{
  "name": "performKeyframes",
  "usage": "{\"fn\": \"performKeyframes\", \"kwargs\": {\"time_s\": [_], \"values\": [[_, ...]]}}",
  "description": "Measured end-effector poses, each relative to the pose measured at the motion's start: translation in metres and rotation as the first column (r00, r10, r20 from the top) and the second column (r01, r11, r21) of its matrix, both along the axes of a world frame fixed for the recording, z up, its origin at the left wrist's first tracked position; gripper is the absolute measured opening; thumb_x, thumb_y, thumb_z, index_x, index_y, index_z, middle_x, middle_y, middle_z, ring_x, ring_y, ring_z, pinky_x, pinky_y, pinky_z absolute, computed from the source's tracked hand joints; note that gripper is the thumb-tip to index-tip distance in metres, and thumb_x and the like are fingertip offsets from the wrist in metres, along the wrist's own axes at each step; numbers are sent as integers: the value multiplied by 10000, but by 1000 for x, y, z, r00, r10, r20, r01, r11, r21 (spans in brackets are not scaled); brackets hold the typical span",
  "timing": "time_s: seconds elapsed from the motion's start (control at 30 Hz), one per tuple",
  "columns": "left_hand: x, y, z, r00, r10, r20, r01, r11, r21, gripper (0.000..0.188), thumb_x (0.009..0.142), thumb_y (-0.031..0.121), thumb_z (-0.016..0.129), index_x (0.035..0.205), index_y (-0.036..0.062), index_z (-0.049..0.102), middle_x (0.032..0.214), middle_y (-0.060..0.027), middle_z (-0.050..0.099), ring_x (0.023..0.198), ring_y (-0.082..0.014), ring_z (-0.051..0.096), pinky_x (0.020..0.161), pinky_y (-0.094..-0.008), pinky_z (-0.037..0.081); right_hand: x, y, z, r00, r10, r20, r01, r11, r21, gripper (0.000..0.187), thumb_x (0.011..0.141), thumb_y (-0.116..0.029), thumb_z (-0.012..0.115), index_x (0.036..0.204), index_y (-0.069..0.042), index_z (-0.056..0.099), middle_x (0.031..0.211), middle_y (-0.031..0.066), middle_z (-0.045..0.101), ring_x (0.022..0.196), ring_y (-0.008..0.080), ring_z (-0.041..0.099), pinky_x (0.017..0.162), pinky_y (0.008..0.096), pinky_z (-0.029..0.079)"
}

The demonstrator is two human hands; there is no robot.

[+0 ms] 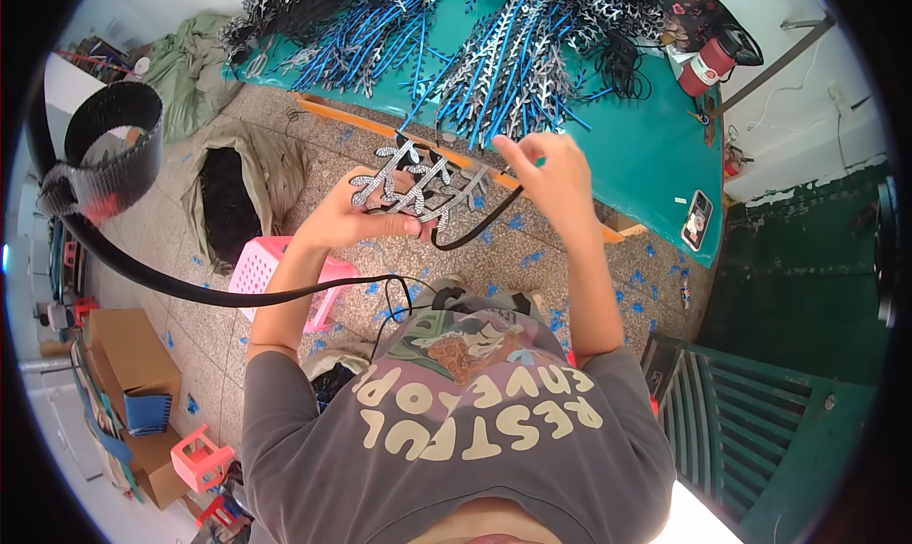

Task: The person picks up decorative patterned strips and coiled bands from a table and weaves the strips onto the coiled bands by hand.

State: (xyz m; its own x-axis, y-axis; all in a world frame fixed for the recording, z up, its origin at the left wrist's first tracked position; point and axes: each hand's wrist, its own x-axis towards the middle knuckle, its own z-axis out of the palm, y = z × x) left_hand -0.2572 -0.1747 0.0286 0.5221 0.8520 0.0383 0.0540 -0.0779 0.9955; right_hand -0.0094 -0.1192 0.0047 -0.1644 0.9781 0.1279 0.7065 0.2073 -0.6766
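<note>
My left hand [347,213] is closed on a silver leaf-patterned trim [410,197], with glittering leaf shapes along several stems. Its thumb presses across the lower edge of the piece. From the trim a narrow black strap [475,234] loops down and then up to my right hand [556,178]. That hand's fingers are curled at the strap's far end, while the thumb points up and left; the exact pinch is partly hidden. Both hands are in front of the near edge of the green table [655,178].
Across the table's back lie heaped black, silver and blue leaf strips [503,64]. A red jar [708,67] and a phone [696,219] are to the right. Leftward are a pink stool [256,268], an open sack [228,202] and a black cable [209,295]. Blue scraps dot the floor.
</note>
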Motion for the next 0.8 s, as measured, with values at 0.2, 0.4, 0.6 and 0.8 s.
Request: {"fn": "performKeyframes", "kwargs": {"time_s": [0.2, 0.4, 0.6, 0.8], "values": [[-7, 4, 0, 966, -194, 169, 217, 968, -129, 261, 736, -1, 688, 972, -44, 587, 810, -112, 654, 726, -159, 619, 662, -277, 477, 16, 12, -6, 537, 483, -692, -754, 643, -136, 316, 827, -325, 636, 950, -35, 663, 937, 59, 650, 922, 146, 580, 797, 288, 446], [-10, 6, -3, 962, -257, 94, 268, 955, -131, 278, 686, 18, 736, 930, -35, 612, 814, -109, 654, 751, -185, 624, 679, -299, 477, 4, 9, -19, 419, 476, -773, -890, 384, -246, 274, 806, -169, 678, 1028, -18, 624, 999, 48, 624, 929, 127, 577, 822, 268, 448], [-17, 11, 1, 925, -376, -58, 373, 926, -53, 505, 564, 198, 844, 969, -26, 642, 1004, -128, 638, 1101, -253, 502, 970, -375, 338, 0, -4, -19, 220, 223, -950, -946, 285, -152, 183, 748, -43, 711, 892, -8, 605, 845, 14, 598, 801, 87, 577, 727, 228, 453], [-27, 32, -29, 765, -545, 345, 630, 745, -221, 675, 627, 479, 767, 1007, -60, 621, 1088, -172, 593, 1026, -229, 534, 883, -355, 392, -2, -2, -4, 374, 424, -825, -920, 280, -273, 195, 740, -120, 722, 863, -16, 613, 768, 3, 609, 746, 82, 567, 680, 231, 438]]}}
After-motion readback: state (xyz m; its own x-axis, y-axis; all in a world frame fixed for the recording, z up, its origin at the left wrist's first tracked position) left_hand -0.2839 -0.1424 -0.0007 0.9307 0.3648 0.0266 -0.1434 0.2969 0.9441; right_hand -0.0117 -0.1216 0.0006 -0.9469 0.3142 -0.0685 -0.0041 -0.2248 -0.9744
